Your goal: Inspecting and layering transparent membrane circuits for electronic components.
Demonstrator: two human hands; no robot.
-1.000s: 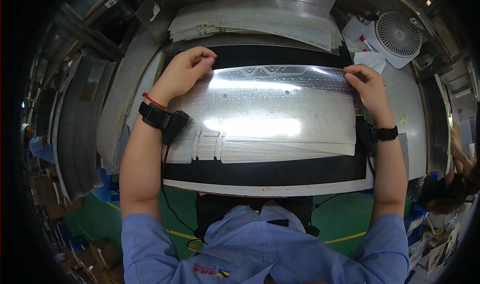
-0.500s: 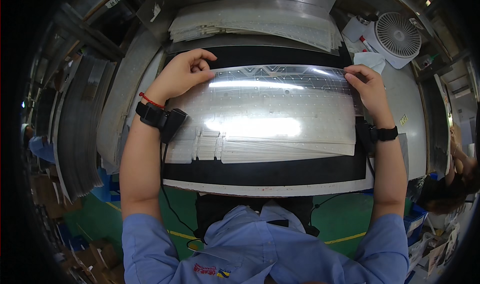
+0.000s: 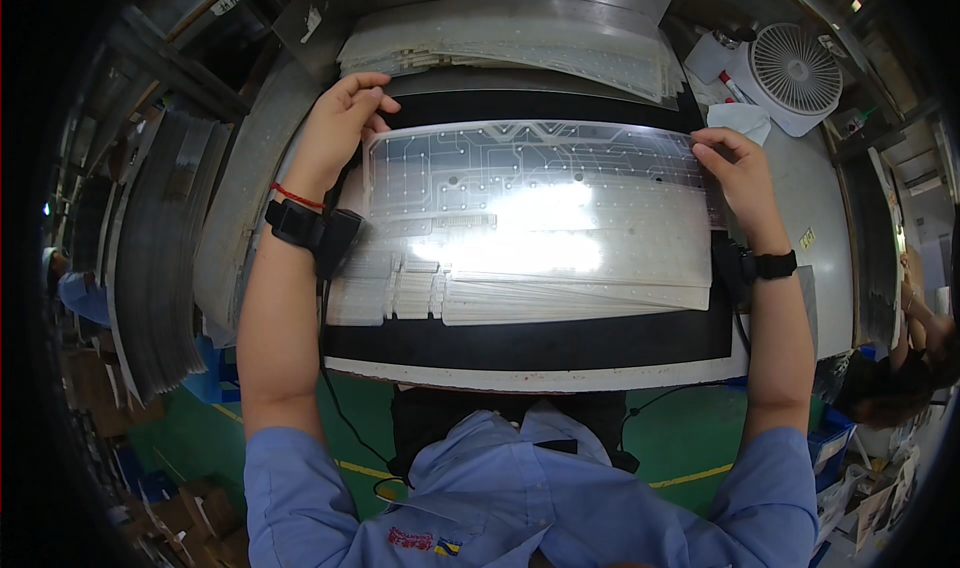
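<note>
- A black mat (image 3: 530, 345) lies on a worktable, seen from above; a low stack of translucent sheets (image 3: 580, 296) rests on it.
- A clear sheet (image 3: 478, 168) printed with fine lines and dots lies over that stack, across the middle and far part of the mat, bright with glare.
- The right hand (image 3: 737, 168), at the mat's far right corner, has thumb and forefinger pinched together on the clear sheet's far right corner.
- The left hand (image 3: 345, 118), at the mat's far left corner, has its fingers curled at the clear sheet's far left corner; whether they clamp it, I cannot tell.
- Beyond the mat sits a second pile of sheets (image 3: 500, 43).
- Right of the mat's far end: a white fan (image 3: 797, 68) and a red marker (image 3: 734, 86).
</note>
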